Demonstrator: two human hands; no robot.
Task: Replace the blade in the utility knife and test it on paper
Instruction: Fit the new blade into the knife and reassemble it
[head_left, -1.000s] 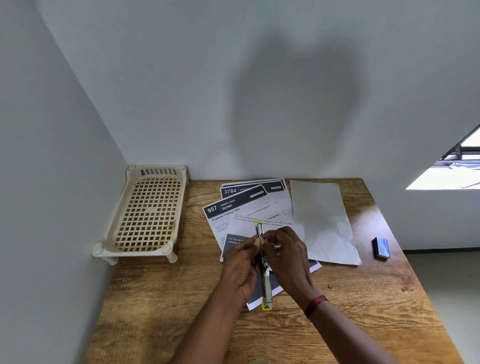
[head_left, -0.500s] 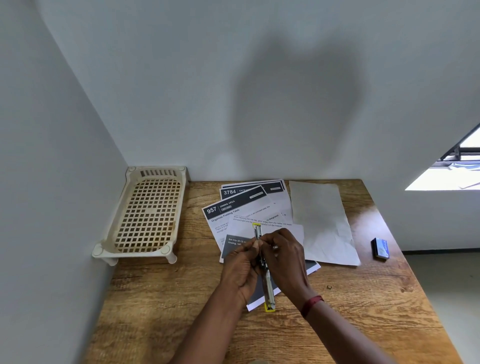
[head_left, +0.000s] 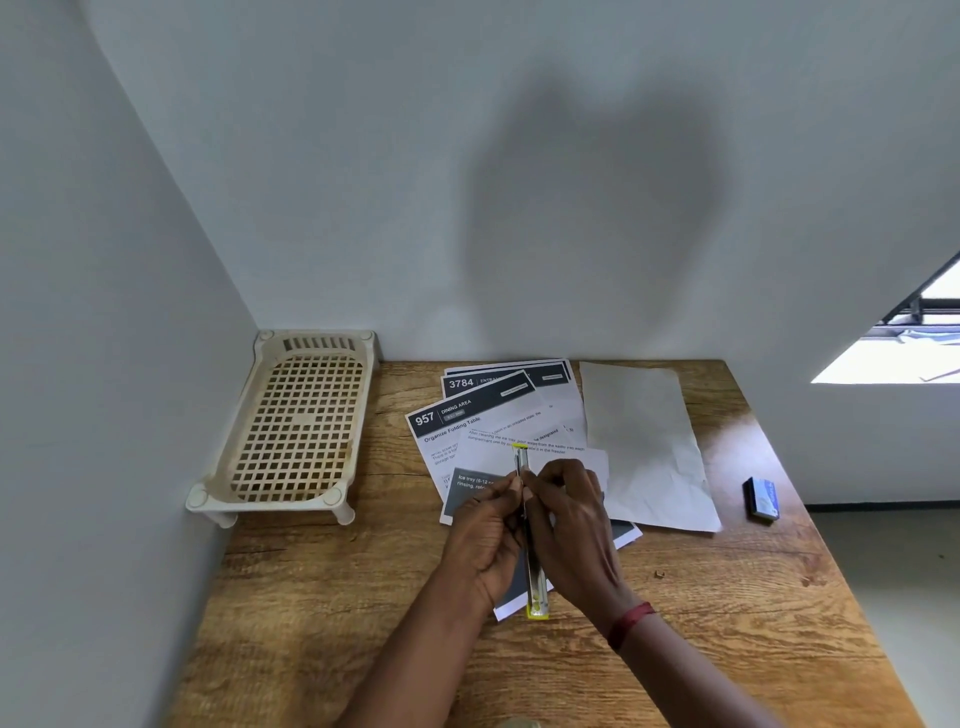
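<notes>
While the left hand (head_left: 485, 535) pinches the utility knife (head_left: 536, 590) between thumb and fingertips near its far end, the right hand (head_left: 571, 525) curls its fingers round the same spot from the other side. The knife is held lengthwise above the printed sheets (head_left: 480, 415), pointing away from the person, its yellow rear end low over their near edge. Whether a blade sits in it is too small to tell. A blank sheet (head_left: 644, 441) lies just right of the printed ones on the tabletop (head_left: 337, 597), a blue box (head_left: 762, 499) sits well off to the right, and a slotted tray (head_left: 298, 426) stands in the left corner. A red band (head_left: 631, 621) circles the right wrist.
</notes>
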